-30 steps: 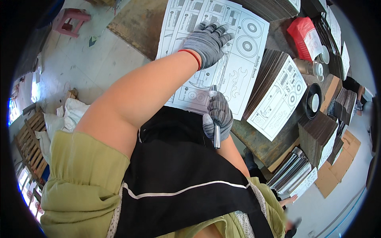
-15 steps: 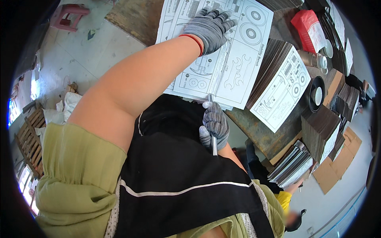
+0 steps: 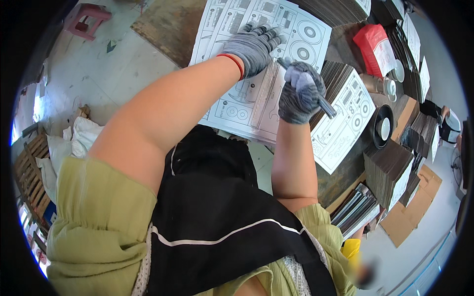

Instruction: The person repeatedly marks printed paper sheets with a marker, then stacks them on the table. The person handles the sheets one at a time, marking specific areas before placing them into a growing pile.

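Observation:
My left hand [image 3: 251, 52], in a grey striped knit glove, lies flat with spread fingers on overlapping white sheets [image 3: 269, 126] printed with line drawings of tools and discs. My right hand [image 3: 301, 96], gloved the same way, is closed around a slim metal rod [image 3: 327, 108]. It is above the right part of the sheets, with one rod end near my left fingers and the other sticking out past my fist. A shiny transparent strip [image 3: 263, 93] runs along the top sheet between my hands. What the rod's far tip touches, I cannot tell.
Right of the sheets stands a stack of dark boards [image 3: 340, 130] topped by a printed sheet. Beyond it are a red bag [image 3: 373, 47], a jar [image 3: 373, 84] and a round black dish [image 3: 380, 140]. More board stacks [image 3: 387, 170] line the right; a person in yellow [image 3: 351, 249] is at lower right.
My right hand has swung up and away from my lap with the rod, from the sheets' near edge to over their right side. My left hand has shifted slightly down and left.

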Motion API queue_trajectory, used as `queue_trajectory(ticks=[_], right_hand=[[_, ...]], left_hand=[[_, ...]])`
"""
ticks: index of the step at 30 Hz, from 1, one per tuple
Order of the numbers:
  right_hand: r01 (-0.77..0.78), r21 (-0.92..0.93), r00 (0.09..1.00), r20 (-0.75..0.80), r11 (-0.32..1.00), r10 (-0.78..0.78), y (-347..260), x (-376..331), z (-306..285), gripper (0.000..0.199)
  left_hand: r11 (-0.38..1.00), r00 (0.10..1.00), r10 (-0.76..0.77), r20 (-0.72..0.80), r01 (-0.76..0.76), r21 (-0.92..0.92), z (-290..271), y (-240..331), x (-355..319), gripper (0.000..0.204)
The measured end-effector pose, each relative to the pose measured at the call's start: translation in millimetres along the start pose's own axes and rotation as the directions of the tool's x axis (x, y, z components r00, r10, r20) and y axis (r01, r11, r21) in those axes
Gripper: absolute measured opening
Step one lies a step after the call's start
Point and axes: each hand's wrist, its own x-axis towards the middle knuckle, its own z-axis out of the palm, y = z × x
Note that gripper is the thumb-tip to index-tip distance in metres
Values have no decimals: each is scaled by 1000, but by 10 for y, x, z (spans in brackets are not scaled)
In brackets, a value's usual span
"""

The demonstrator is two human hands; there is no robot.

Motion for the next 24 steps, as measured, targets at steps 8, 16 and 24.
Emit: queue_trajectory(ticks=[8, 16, 24], right_hand=[[366, -684, 910, 406, 632, -88, 111, -192, 43, 13], [137, -361, 989, -4, 922, -148, -1014, -484, -322, 30], [-202, -354, 771, -633, 913, -75, -1882, -2031, -1667, 24]], left_hand=[[1000, 998, -1, 58, 0, 23, -67, -28, 15, 54], [997, 983, 22, 184, -9, -76, -214, 82, 88, 59], [986, 983, -120, 137, 135, -102, -147, 318, 169, 70]])
